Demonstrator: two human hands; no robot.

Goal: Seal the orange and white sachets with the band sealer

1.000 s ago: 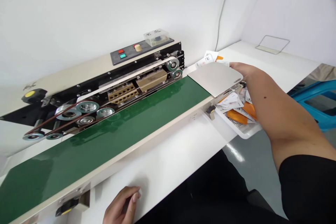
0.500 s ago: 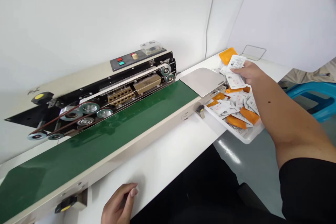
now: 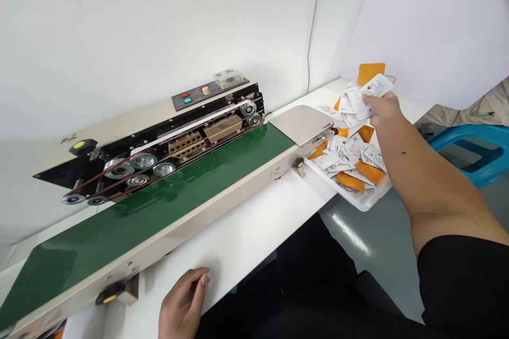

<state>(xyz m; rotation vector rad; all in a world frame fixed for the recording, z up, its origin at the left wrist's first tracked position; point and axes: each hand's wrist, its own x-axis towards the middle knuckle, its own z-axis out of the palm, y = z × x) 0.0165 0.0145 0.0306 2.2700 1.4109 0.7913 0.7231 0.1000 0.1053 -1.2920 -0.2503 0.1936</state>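
Note:
My right hand [image 3: 385, 108] grips a white printed sachet [image 3: 377, 86] by its edge, thumb on top, above the far right of the table. Around and behind it are other white sachets [image 3: 352, 101] and an orange sachet [image 3: 371, 73]; which of these the hand also holds, I cannot tell. Below lies a white tray [image 3: 360, 204] heaped with white and orange sachets. My left hand [image 3: 185, 302] rests at the table's front edge, fingers curled and thumb tip close to the index fingertip. Nothing shows between them.
A band sealing machine [image 3: 159, 143] with pulleys and a green conveyor belt [image 3: 191, 190] runs along the wall. A metal plate [image 3: 304, 123] sits at the belt's right end. A black knob [image 3: 111, 293] juts from the front. A blue stool [image 3: 477, 140] stands at right.
My right hand has shifted slightly right with the sachet, which is now turned at a different angle. The view has moved a little; my left hand keeps its curled pose.

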